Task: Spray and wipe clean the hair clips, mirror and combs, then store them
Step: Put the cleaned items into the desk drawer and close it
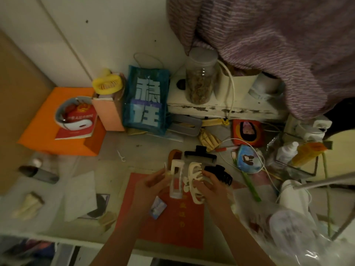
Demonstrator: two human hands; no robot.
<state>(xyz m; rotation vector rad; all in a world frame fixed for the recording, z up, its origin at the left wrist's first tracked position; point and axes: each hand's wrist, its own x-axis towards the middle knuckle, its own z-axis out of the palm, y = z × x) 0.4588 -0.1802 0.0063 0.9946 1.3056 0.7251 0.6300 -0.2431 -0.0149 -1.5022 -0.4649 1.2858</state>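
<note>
Over the red paper sheet on the cluttered desk, 2 hands meet with hair clips between them. The left hand has its fingers curled round the edge of a white rectangular clip, which stands upright above the sheet's far end. Just right of that clip, the right hand pinches a cream claw clip, its teeth spread toward the left hand.

Past the sheet's far edge lie 3 more pieces: a brown comb, a black clip with a flat bar beside it, and a black claw clip touching the back of the right hand's fingers. A small blue card rests on the sheet near the left wrist.

Left of the sheet sits a white tissue; farther back on that side is an orange box. Behind the sheet stands a blue bag with pale characters, and right of it a clear jar on a white shelf.
</note>
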